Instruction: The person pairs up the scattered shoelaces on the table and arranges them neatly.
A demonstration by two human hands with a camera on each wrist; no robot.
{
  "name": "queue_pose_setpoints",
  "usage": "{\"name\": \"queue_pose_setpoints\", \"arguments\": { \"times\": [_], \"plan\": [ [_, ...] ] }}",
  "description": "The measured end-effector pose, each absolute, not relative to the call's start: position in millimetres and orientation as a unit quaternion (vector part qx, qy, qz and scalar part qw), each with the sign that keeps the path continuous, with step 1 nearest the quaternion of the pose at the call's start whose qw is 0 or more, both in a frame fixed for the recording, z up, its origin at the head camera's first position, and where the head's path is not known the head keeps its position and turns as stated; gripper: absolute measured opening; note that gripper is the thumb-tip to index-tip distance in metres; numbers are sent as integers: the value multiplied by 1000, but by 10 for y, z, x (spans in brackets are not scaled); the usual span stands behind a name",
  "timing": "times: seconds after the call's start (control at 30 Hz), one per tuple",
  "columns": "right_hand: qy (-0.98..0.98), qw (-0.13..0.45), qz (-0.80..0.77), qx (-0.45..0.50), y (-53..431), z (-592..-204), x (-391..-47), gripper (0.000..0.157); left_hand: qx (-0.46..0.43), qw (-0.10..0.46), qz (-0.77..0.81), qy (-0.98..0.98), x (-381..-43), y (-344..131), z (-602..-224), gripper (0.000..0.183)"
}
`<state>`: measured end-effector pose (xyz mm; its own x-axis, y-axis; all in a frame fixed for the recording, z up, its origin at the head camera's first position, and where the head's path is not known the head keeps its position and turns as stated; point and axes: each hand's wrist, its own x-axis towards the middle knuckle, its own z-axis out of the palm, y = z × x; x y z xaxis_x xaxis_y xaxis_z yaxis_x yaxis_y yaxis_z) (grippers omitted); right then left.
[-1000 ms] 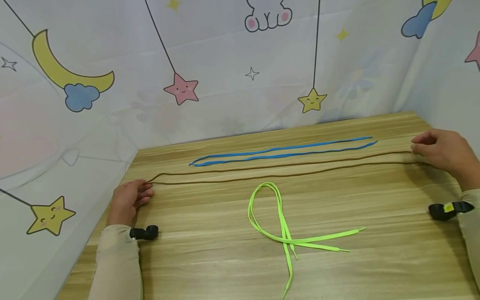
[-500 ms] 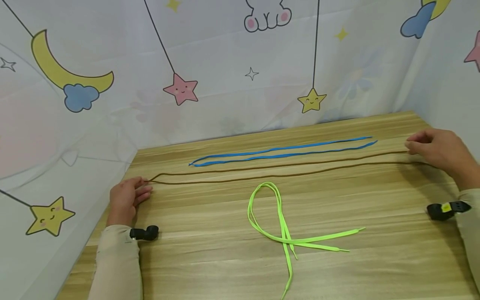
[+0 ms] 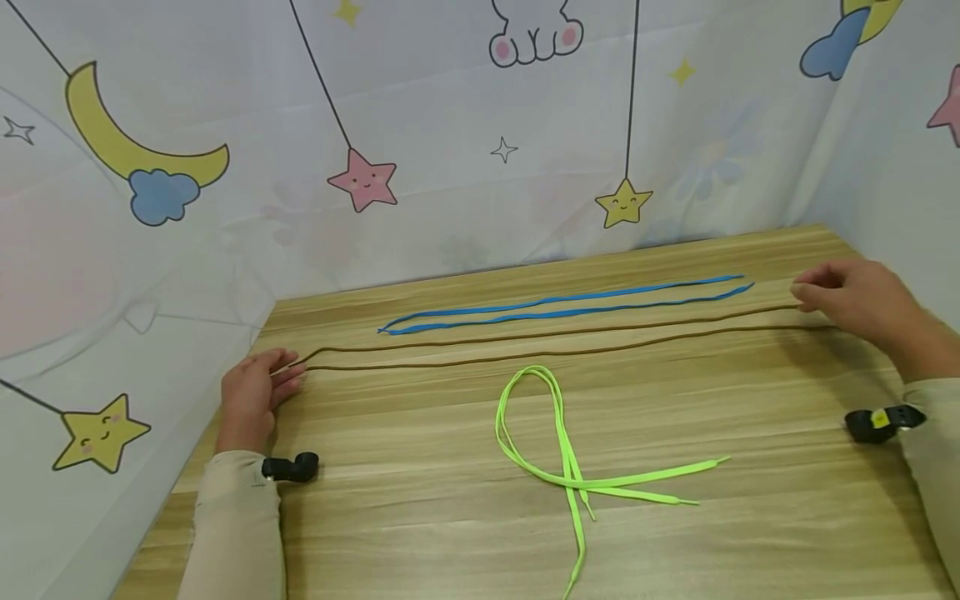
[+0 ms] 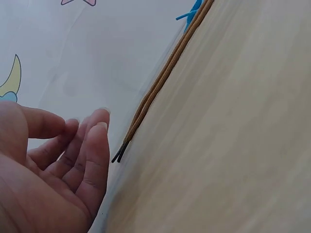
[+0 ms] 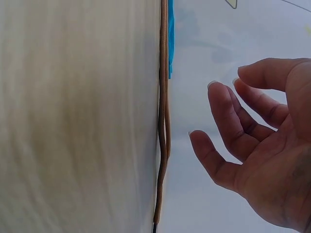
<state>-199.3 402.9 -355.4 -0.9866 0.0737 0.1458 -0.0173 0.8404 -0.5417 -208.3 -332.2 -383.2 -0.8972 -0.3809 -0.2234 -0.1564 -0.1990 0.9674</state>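
A brown shoelace point(image 3: 442, 365) lies stretched across the table in two long strands. At its left end is my left hand point(image 3: 251, 396), fingers loosely bent and holding nothing. The left wrist view shows the lace's two dark tips point(image 4: 119, 154) side by side on the table, just beyond my fingertips point(image 4: 100, 116). My right hand point(image 3: 862, 304) hovers over the lace's right end and hides part of it. In the right wrist view those fingers point(image 5: 223, 107) are loosely curved, with nothing between them, apart from the brown strands point(image 5: 163, 111).
Behind the brown lace lies a blue shoelace point(image 3: 562, 313), also in two strands. A neon green shoelace point(image 3: 645, 477) lies looped and crossed over itself nearer the front. A patterned white curtain point(image 3: 450, 125) stands along the table's back and left edges.
My right hand has shifted left along the brown lace's right end. My left hand has risen slightly off the left tips. The laces look unmoved.
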Motion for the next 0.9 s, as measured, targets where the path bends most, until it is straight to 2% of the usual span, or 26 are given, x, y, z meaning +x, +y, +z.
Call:
{"name": "queue_pose_setpoints", "arguments": {
  "times": [0.13, 0.4, 0.63, 0.77, 0.9],
  "plan": [
    [-957, 88, 275, -2, 3953, -3500, -1996, 51, 211, 82, -748, -624, -2088, -3317, -3805, 28],
    [-953, 84, 291, 28, 3783, -3379, -1979, 45, 197, 76, -729, -651, -2086, -3247, -3743, 29],
    [-948, 57, 308, 56, 3504, -3299, -1929, 40, 145, 47, -710, -688, -2056, -3053, -3671, 25],
    [-949, 39, 305, 67, 3289, -3244, -1893, 43, 121, 22, -680, -723, -2070, -2882, -3636, 28],
    [-945, 33, 313, 90, 3041, -3191, -1868, 38, 90, -5, -635, -768, -2066, -2707, -3594, 34]
  ]
}}
